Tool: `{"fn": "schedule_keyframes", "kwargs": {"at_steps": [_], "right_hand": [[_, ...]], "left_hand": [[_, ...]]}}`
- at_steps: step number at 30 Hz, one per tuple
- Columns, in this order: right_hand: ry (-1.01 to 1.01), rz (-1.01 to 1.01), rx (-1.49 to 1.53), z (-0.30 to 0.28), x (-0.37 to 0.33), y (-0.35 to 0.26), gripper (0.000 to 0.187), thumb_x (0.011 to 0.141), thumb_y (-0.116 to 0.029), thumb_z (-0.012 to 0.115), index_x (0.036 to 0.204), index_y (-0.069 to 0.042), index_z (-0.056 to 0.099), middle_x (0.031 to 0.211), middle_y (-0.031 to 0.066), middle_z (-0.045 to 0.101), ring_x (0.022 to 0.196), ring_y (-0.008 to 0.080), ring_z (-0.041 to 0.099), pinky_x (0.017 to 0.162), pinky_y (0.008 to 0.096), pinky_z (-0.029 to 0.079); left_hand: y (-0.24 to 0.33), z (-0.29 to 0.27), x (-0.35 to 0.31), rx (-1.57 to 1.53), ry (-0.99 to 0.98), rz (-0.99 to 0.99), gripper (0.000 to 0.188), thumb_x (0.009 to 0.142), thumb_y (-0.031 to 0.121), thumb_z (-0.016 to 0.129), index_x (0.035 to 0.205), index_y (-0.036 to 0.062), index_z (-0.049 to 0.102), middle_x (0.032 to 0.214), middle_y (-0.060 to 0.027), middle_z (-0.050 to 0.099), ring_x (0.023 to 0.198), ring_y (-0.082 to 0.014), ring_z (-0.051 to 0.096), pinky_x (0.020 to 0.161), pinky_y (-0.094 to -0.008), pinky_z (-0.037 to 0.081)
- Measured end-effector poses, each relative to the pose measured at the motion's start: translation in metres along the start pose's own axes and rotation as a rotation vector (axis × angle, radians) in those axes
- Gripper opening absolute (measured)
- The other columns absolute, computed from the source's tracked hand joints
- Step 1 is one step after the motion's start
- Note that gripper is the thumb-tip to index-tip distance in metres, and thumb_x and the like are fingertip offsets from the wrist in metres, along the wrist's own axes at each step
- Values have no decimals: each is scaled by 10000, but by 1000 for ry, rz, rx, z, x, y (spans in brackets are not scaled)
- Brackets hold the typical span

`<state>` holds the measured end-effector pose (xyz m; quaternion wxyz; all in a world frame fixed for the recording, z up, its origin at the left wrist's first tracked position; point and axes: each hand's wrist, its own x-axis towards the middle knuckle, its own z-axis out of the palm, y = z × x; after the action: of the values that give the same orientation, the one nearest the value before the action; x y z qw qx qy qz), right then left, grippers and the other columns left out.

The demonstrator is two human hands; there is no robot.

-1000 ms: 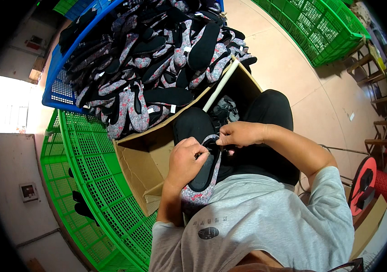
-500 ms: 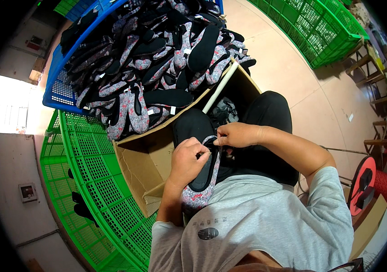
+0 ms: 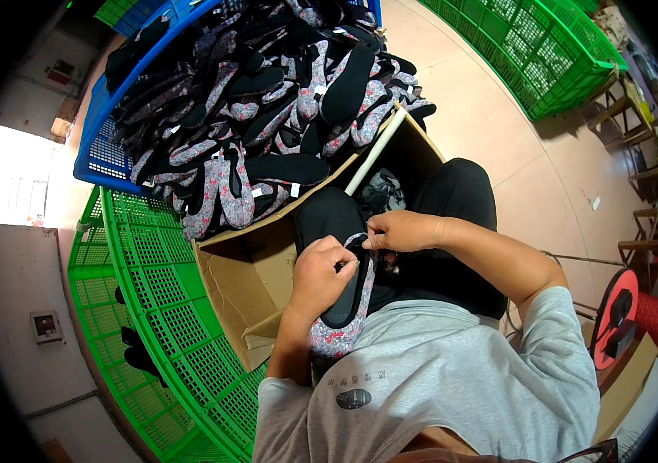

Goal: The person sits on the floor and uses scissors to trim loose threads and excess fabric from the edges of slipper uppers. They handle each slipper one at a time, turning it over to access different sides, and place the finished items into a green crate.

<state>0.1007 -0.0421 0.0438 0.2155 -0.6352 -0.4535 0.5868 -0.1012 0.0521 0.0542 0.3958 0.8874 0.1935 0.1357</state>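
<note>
A slipper with a grey-and-red flowered outside and a dark insole lies along my lap, its flowered end against my shirt. My left hand is closed on the slipper's left side near its far end, thumb and fingers pinched together. From the right, my right hand pinches the rim at that far end. The fingertips of both hands are close together there. Whether a small thread or scrap is between them is too small to tell.
Beyond my knees, a big pile of similar slippers fills a blue crate. An open cardboard box with a pale rod across it stands before me. Green crates are at left, another green crate far right. A red reel stands right.
Hardly anything differs. My hands keep their pinch on the slipper and have shifted only very slightly.
</note>
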Motion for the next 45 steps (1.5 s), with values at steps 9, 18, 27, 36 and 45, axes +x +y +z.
{"fn": "schedule_keyframes", "kwargs": {"at_steps": [9,18,27,36,45], "right_hand": [[-7,-3,36,0,0,1,285,951,-316,622,874,-47,570,741,39,624,642,113,628,608,284,482],[-36,-164,328,7,-8,19,271,985,-320,561,919,-57,556,758,21,617,608,86,543,551,253,413],[195,-317,1029,74,-14,68,254,1019,-336,486,1096,-95,499,840,47,603,521,54,401,473,184,323],[260,-376,1204,88,-17,74,280,1023,-351,468,1127,-93,488,873,66,605,523,55,397,463,187,303],[272,-368,1223,88,-16,74,259,1025,-343,463,1114,-101,489,875,60,611,526,48,399,460,177,289]], "left_hand": [[-1,1,-1,-5,-12,-8,74,716,68,710,749,9,679,739,-97,583,697,-242,581,634,-334,454],[2,-11,1,-185,17,-85,53,744,31,710,791,8,696,744,-72,591,678,-190,593,614,-288,458],[4,-16,43,-129,55,56,82,759,23,708,834,-9,696,800,-77,638,742,-183,621,679,-274,476],[-8,5,66,58,21,197,132,816,47,635,929,-3,680,924,-123,668,869,-283,632,797,-344,495],[-7,1,52,-64,153,5,105,746,11,620,837,27,671,858,-91,642,873,-295,613,792,-365,482]]}}
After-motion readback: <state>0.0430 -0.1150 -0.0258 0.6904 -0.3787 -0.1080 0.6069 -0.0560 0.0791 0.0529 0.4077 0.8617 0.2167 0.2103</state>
